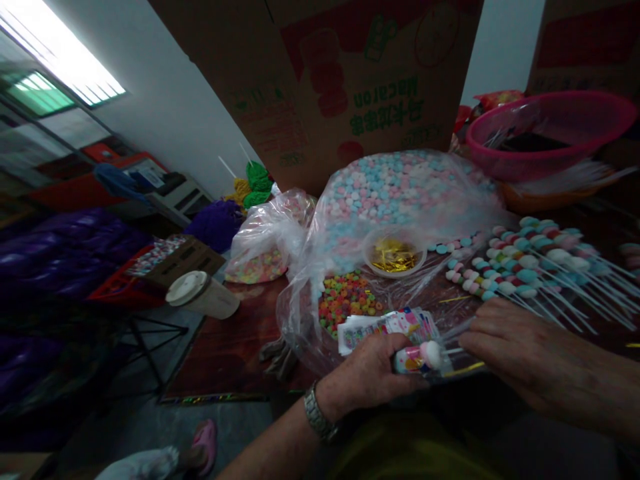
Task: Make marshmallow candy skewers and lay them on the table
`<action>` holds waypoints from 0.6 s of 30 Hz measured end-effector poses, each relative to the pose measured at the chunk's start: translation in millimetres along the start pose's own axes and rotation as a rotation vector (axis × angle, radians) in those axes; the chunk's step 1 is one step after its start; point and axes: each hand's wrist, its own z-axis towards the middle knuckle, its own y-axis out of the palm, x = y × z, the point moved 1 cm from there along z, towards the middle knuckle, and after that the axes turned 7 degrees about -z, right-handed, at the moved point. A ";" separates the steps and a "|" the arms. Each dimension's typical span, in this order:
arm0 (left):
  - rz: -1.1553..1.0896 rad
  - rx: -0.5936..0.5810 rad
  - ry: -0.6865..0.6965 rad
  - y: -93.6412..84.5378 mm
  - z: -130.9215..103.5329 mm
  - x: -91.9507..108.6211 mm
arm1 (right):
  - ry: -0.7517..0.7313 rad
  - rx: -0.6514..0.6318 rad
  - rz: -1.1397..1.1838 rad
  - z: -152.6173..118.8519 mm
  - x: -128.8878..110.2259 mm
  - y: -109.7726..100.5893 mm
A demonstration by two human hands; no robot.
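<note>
Nearer the wearer than the round clear plastic tub of gold ties (423,257), the left hand (370,375) curls partly closed around a pink-and-white candy skewer in a printed wrapper (416,358), seemingly to steady it; the right hand (523,347) pinches its thin white stick (454,351), probably for control. Its long axis runs roughly sideways, candy toward the left hand, stick toward the right

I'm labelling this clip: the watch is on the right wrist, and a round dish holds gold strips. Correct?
The side is wrong: the head view shows the watch on the left wrist. The round dish does hold gold strips.
</note>
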 end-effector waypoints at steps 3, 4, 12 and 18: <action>-0.003 -0.027 0.002 2.2 2.2 -1.3 | -0.042 0.055 -0.066 3.9 0.1 2.1; -0.044 -0.049 -0.001 2.6 3.4 -2.5 | -0.076 0.085 -0.105 4.9 0.3 2.6; -0.151 -0.167 -0.141 5.5 8.5 -1.8 | -0.265 0.120 -0.181 5.4 -11.2 3.1; -0.200 -0.270 -0.081 2.6 3.1 6.8 | -0.146 0.070 -0.121 8.7 6.7 6.8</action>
